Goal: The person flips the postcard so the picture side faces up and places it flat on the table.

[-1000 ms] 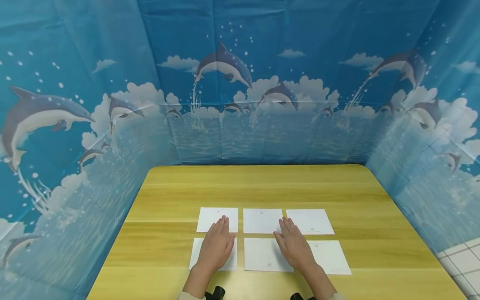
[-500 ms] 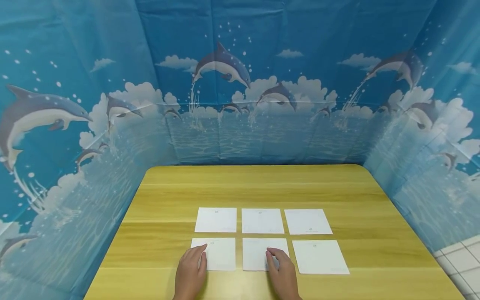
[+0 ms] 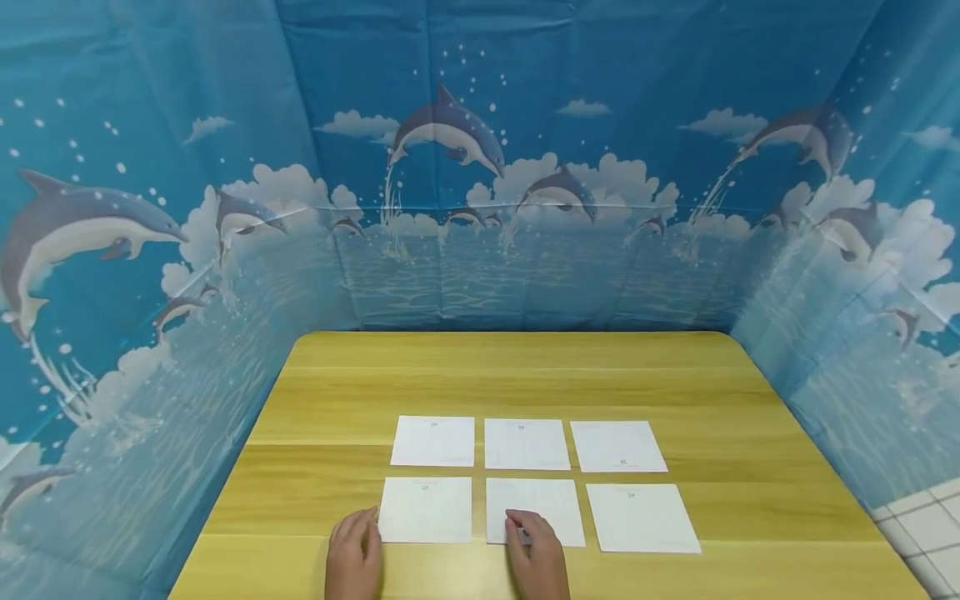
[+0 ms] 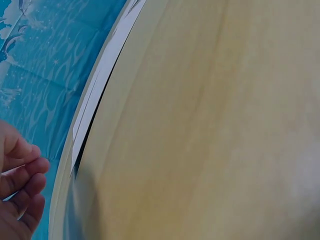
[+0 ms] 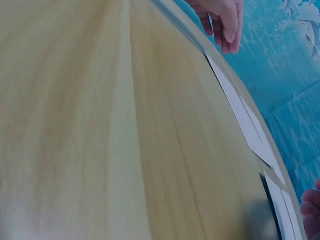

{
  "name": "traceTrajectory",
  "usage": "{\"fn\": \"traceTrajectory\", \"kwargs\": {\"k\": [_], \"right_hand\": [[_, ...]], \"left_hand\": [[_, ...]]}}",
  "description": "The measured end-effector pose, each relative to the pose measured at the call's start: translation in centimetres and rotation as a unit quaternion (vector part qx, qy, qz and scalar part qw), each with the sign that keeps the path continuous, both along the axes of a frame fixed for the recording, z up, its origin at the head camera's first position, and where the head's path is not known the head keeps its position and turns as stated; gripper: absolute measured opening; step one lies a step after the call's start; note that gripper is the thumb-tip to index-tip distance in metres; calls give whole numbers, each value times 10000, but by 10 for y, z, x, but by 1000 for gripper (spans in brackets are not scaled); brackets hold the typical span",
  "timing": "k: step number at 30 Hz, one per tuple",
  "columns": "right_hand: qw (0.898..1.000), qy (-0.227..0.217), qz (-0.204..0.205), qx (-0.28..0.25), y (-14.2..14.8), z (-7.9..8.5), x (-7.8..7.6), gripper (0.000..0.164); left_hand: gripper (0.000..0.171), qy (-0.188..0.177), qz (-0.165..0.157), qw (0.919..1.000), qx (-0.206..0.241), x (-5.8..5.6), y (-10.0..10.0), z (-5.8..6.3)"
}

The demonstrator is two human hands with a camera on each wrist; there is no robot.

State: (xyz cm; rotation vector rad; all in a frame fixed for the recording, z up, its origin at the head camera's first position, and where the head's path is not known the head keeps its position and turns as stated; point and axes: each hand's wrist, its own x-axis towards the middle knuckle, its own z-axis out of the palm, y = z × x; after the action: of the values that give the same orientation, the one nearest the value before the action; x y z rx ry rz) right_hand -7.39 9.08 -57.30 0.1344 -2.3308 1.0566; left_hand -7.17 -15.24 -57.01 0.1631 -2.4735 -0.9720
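White paper cards lie on the table in a back and a front row of three. My left hand [image 3: 354, 552] is just left of the front left card [image 3: 425, 510], its fingers loosely bent and nothing in them. In the left wrist view the fingertips [image 4: 36, 182] of that hand curl softly, with a gap to the thumb. My right hand [image 3: 537, 553] covers the lower part of the front middle card [image 3: 555, 504], fingers loosely curved and the thumb close to the index finger. To its right is the front right card [image 3: 643, 518]. Small printed marks show on the cards.
The back row holds a left card [image 3: 432, 442], a middle card [image 3: 527, 445] and a right card [image 3: 618, 450]. The yellow wood table [image 3: 510, 375] has rounded far corners. A blue dolphin-print curtain [image 3: 480, 275] encloses three sides. White tiles [image 3: 926, 533] show at lower right.
Both hands have drawn back from over the cards towards the near edge, then shifted left. Their straight fingers have relaxed into a loose bend. The cards lie as before.
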Motion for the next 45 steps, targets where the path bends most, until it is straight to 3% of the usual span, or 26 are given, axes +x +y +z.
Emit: {"fn": "traceTrajectory", "kwargs": {"k": [10, 19, 24, 29, 39, 45], "right_hand": [[9981, 26, 371, 491, -10, 2, -10, 13], [9943, 354, 568, 828, -16, 2, -20, 13], [9931, -119, 754, 891, -20, 3, -21, 12], [9917, -294, 790, 974, -23, 0, -22, 10], [9887, 209, 840, 1221, -27, -3, -25, 10], [9885, -89, 894, 1213, -31, -2, -25, 8]], "left_hand": [[22, -439, -124, 9987, 218, -4, -3, -1], [35, -939, -298, 9947, 300, -10, -3, 1], [37, -1044, -333, 9936, 264, -10, -2, 1], [36, -1023, -325, 9939, 253, -10, -3, 0], [34, -1024, -366, 9938, 234, -9, -4, -1], [30, -777, -349, 9964, -48, -9, -2, -1]]}}
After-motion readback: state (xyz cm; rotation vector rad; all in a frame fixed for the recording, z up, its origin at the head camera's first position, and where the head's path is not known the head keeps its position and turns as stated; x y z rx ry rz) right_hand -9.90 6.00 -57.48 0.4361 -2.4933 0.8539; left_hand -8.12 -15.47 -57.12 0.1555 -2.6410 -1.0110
